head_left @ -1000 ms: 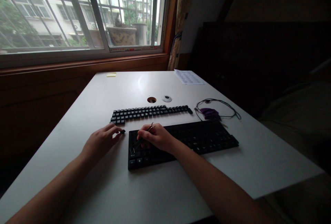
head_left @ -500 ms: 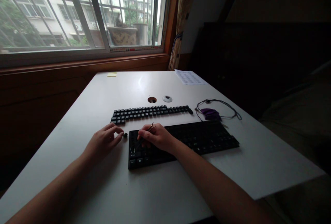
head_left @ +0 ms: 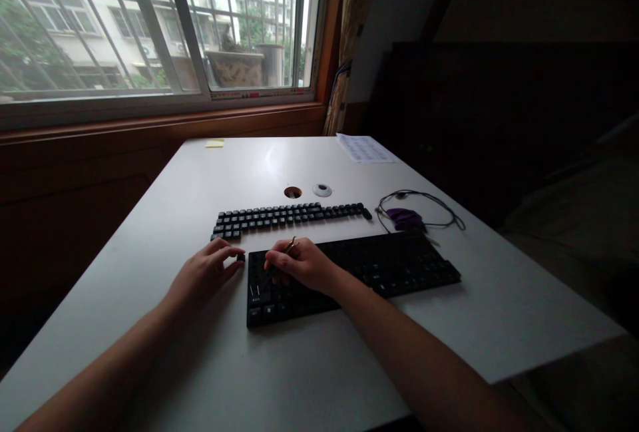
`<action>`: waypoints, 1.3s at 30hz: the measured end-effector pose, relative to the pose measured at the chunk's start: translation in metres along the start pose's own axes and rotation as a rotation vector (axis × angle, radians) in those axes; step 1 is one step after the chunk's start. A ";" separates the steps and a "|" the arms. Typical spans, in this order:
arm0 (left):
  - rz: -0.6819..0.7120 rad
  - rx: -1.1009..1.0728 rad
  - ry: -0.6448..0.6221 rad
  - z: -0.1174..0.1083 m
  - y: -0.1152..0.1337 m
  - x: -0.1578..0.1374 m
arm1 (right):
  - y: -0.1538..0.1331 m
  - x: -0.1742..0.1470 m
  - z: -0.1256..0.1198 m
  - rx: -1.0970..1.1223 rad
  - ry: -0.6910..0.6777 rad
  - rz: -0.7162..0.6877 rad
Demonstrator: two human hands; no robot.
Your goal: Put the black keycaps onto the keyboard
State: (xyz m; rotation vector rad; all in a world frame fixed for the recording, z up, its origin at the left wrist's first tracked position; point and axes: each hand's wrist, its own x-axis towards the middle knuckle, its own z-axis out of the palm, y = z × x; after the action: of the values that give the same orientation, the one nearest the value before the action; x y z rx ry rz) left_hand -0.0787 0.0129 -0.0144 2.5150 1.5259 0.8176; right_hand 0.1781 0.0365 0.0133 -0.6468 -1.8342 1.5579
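Note:
My left hand is beside the keyboard's left end, with thumb and fingertips closed on a small black keycap. My right hand rests over the left part of the black keyboard, its fingers wrapped round slim metal tweezers. The tweezers' upper end sticks out above the knuckles; their lower tips are hard to make out against the dark keyboard. Keys sit along the keyboard's front left corner, while the area under my right hand is partly hidden. Behind both hands, loose keycaps stand in rows.
A black cable loops beside a purple cloth at the right. A round hole and a white ring cover are farther back on the white table. Papers and a yellow note lie near the far edge.
My left hand has shifted slightly right and closed its fingertips on the keycap at the keyboard's edge. My right hand with the tweezers has stayed almost in place.

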 end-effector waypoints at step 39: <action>0.006 0.299 -0.146 -0.012 0.015 0.002 | -0.002 0.000 0.000 -0.021 0.008 -0.006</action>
State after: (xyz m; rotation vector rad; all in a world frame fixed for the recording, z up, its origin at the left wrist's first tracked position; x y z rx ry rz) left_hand -0.0719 0.0046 0.0014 2.7117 1.7009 0.4198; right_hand 0.1781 0.0358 0.0151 -0.6556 -1.8474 1.5324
